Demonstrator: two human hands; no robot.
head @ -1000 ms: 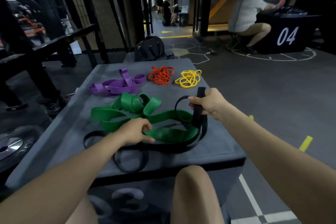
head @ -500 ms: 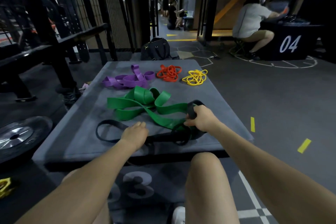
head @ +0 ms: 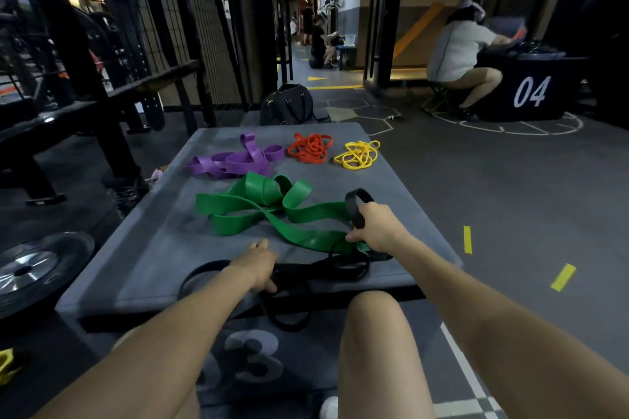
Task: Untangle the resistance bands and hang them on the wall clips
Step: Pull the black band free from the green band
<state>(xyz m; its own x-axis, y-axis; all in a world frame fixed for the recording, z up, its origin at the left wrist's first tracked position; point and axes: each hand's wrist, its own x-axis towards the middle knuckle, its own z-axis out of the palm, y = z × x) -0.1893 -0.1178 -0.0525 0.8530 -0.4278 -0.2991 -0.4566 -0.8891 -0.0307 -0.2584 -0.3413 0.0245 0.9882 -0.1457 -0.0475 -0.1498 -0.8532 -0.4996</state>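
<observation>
Both hands gripped the black band (head: 354, 206): right hand (head: 377, 228) closed around its loop, left hand (head: 258, 265) pinning it near the edge. Pulling could drag the green band (head: 258, 211) along, since they crossed.

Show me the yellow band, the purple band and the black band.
yellow band (head: 357, 155), head view, middle of the tangle.
purple band (head: 235, 161), head view, flat middle coil.
black band (head: 355, 209), head view, loop above right hand.

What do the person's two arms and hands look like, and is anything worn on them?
Both forearms are bare up to the picture's lower edge: no sleeves show. The left hand and the right hand wear no gloves, and no watch, bracelet or ring can be seen on the wrists or fingers. No markings are visible on the arms. The dim light may hide small details.
</observation>
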